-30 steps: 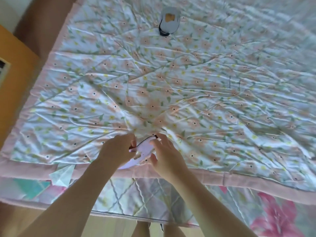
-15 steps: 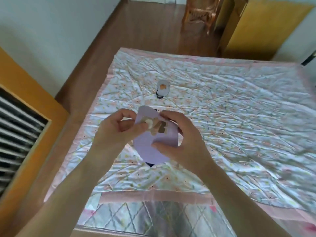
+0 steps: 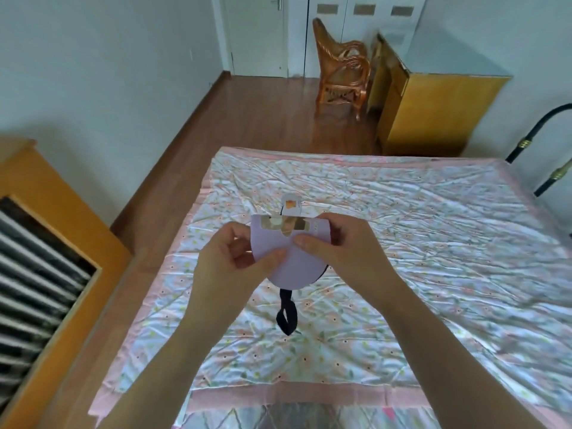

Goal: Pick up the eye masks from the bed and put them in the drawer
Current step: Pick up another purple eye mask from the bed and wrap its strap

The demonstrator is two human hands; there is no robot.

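A lilac eye mask [image 3: 294, 267], folded, with a small printed picture near its top edge, is held up in front of me above the bed [image 3: 433, 243]. My left hand [image 3: 229, 264] pinches its left side and my right hand [image 3: 346, 249] pinches its right side. Its black strap [image 3: 286, 314] hangs down below the mask. A second, pale eye mask [image 3: 291, 204] with an orange patch lies on the flowered bedspread just beyond my hands, partly hidden by the held mask.
An orange wooden cabinet [image 3: 40, 243] with a dark slatted opening stands to the left of the bed. A wicker chair [image 3: 343, 75] and a yellow cabinet [image 3: 433, 113] stand past the bed's far edge. A black metal bed frame [image 3: 551, 156] shows at the right.
Both hands lifted the lilac mask off the bedspread and raised it; its strap now dangles. My view tilted up from the bed to take in the room.
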